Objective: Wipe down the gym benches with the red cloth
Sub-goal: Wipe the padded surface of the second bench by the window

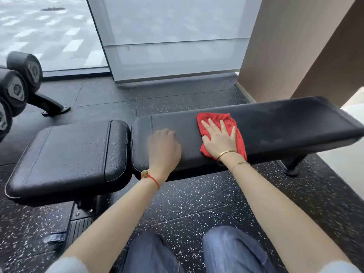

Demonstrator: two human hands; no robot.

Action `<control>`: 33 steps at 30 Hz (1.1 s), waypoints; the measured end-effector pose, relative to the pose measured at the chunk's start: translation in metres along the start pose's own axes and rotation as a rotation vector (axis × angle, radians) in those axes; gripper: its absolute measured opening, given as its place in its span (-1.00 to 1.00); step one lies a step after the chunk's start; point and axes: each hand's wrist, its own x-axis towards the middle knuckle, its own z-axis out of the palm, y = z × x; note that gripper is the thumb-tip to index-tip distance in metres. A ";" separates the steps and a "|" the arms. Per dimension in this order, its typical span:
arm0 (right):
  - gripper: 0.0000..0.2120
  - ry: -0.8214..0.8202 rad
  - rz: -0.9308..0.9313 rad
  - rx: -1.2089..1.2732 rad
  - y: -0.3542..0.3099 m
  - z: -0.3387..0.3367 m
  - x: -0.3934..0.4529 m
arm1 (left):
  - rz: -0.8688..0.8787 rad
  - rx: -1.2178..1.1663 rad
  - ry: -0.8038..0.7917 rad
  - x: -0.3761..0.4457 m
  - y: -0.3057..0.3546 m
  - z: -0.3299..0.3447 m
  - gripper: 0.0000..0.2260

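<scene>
Right hand [219, 138] pressing the red cloth [220, 133] flat on the counter [285, 125].
I'm seeing its fingers spread over the cloth, mid-pad on the counter's long section. Left hand [164, 148] is resting just left of the cloth, fingers curled, holding nothing.

Soft daylight from window [173, 36]; edges bowed; left hand [164, 146] blurred

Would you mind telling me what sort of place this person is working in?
Most likely a gym: a padded black bench stands on speckled rubber flooring, and dumbbells sit racked at the left. The right hand presses a red cloth on the bench.
</scene>
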 end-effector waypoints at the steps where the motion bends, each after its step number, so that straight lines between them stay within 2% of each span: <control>1: -0.45 0.003 0.009 -0.004 -0.002 0.001 0.001 | -0.011 -0.010 0.021 -0.001 -0.001 0.001 -0.74; 7: -0.45 -0.054 -0.079 -0.016 -0.018 0.004 0.020 | -0.043 0.031 -0.014 0.000 0.005 0.001 -0.68; 15: -0.45 -0.196 -0.535 -0.038 -0.071 0.006 0.082 | -0.078 0.046 0.015 0.001 0.006 0.003 -0.66; 22: -0.43 -0.188 -0.808 -0.062 -0.040 -0.001 0.078 | -0.064 -0.018 0.108 -0.002 0.004 0.001 -0.69; 26: -0.41 -0.145 -0.720 -0.024 -0.010 -0.003 0.079 | -0.070 -0.041 0.112 -0.002 0.005 -0.001 -0.72; 30: -0.46 -0.128 -0.545 -0.005 -0.034 0.001 0.089 | -0.086 -0.051 0.095 -0.001 0.005 -0.002 -0.73; 33: -0.46 -0.126 -0.556 -0.001 -0.042 0.005 0.085 | -0.095 -0.049 0.084 -0.001 0.007 -0.003 -0.73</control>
